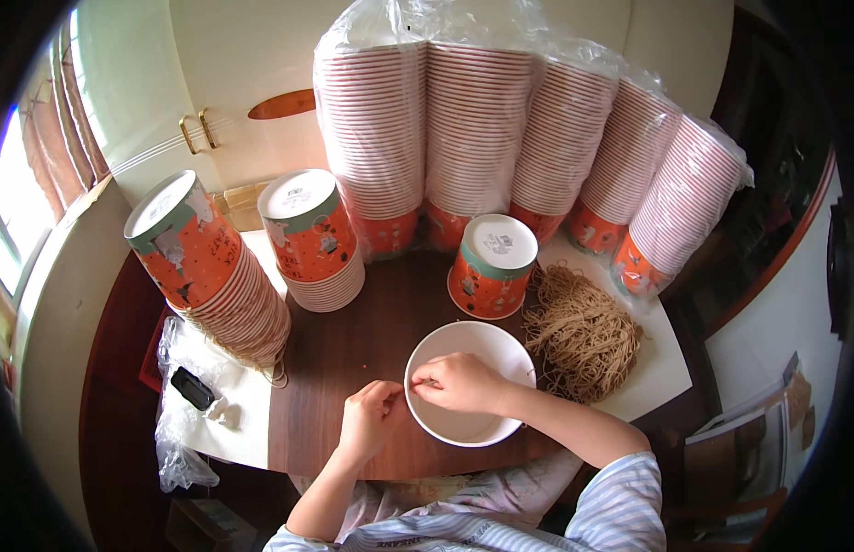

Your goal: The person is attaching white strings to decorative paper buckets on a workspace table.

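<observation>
A white-lined paper bucket (482, 342) stands mouth up in front of me on the brown tabletop. My right hand (459, 385) reaches across its mouth, fingertips pinched together at the inside of the left rim. Just outside that same rim, my left hand (370, 419) is closed with its fingers curled. Whatever either hand pinches is hidden or too small to make out. A short bit of cord shows at the bucket's right rim. Close to the bucket on the right lies a tangled heap of tan cord (583, 340).
Behind the bucket sits an upturned orange paper bucket (489, 276). Two upturned bucket stacks (312, 239), (215, 267) stand at left, the outer one with cord hanging. Tall plastic-wrapped stacks (473, 129) line the back. A black object (193, 388) rests on clear plastic (180, 460) at the left edge.
</observation>
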{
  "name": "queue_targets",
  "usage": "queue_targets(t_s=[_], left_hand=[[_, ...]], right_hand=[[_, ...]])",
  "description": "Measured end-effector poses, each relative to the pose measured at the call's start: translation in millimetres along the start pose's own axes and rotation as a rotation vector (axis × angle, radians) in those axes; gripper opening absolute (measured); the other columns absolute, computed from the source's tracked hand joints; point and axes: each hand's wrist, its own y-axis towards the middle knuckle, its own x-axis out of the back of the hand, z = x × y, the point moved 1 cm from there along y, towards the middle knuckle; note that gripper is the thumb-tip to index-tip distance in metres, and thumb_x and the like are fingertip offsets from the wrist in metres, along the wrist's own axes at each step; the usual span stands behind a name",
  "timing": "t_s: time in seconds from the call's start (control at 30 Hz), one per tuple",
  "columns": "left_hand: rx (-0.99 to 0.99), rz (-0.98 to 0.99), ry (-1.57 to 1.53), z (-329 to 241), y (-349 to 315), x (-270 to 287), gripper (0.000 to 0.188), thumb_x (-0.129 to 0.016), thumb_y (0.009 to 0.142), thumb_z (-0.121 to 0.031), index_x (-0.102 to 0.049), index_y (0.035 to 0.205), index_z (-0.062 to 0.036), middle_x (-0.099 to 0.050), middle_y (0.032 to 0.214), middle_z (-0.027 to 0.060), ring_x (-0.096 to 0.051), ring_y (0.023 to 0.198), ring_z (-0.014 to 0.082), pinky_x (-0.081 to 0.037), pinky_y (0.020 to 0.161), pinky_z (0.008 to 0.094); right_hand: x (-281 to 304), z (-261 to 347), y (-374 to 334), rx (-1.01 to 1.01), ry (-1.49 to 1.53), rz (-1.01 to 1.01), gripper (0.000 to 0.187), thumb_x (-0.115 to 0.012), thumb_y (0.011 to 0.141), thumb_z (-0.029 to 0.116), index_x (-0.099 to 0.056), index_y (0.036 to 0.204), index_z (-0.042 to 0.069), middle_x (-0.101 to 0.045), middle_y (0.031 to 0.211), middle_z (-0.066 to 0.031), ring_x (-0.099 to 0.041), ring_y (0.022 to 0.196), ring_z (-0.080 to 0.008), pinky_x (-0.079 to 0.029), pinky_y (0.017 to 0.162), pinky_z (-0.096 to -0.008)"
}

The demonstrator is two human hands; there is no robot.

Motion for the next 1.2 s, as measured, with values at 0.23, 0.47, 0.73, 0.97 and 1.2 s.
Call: queue_targets(t_s=[0.23,0.47,0.73,0.97,1.2], left_hand=[[-0.028,0.124,-1.132,24,-9,24,0.006,-0.048,0.066,-0.004,-0.054,0.065,-0.0022,-0.061,0.089,0.0129,-0.047,0.111,0.0309,-0.03,0.1,0.0453],[0.17,0.223,-1.2,11,-7,32,0.006,-0.054,0.083,-0.002,-0.058,0.085,0.0009,-0.062,0.085,0.0083,-0.057,0.076,0.0121,-0.046,0.071,0.024],[0.164,0.346,-0.745,-7,5,16,0.014,-0.059,0.084,-0.004,-0.059,0.096,0.0023,-0.06,0.09,0.0015,-0.055,0.084,0.0054,-0.046,0.074,0.0196],[0.175,0.351,-0.938,-7,6,20,0.009,-0.058,0.086,-0.009,-0.058,0.088,-0.0005,-0.06,0.084,0.0012,-0.055,0.079,0.0067,-0.045,0.072,0.0206],[0.133,0.367,-0.929,3,4,21,0.011,-0.056,0.088,-0.01,-0.055,0.095,-0.0012,-0.06,0.088,0.0038,-0.057,0.083,0.0106,-0.045,0.079,0.0252]], right_hand=[[37,13,-8,-0.146,-0.09,0.318,0.022,-0.061,0.077,0.027,-0.06,0.09,0.009,-0.059,0.063,-0.0046,-0.061,0.062,-0.0215,-0.047,0.061,-0.0331],[41,35,-18,-0.01,0.125,0.138,0.014,-0.054,0.079,0.011,-0.047,0.091,0.008,-0.058,0.068,-0.0091,-0.059,0.063,-0.0265,-0.044,0.058,-0.0384],[39,39,-9,0.245,0.252,0.051,0.01,-0.053,0.075,0.001,-0.058,0.083,0.005,-0.058,0.08,-0.0071,-0.058,0.07,-0.0208,-0.046,0.062,-0.0297],[26,38,-18,0.311,-0.11,-0.212,0.009,-0.063,0.073,0.009,-0.062,0.082,0.008,-0.059,0.082,-0.0018,-0.057,0.076,-0.0183,-0.043,0.069,-0.032],[20,39,-23,0.259,-0.303,-0.282,0.011,-0.067,0.072,0.019,-0.063,0.08,0.014,-0.06,0.083,0.0025,-0.055,0.075,-0.0146,-0.036,0.071,-0.031]])
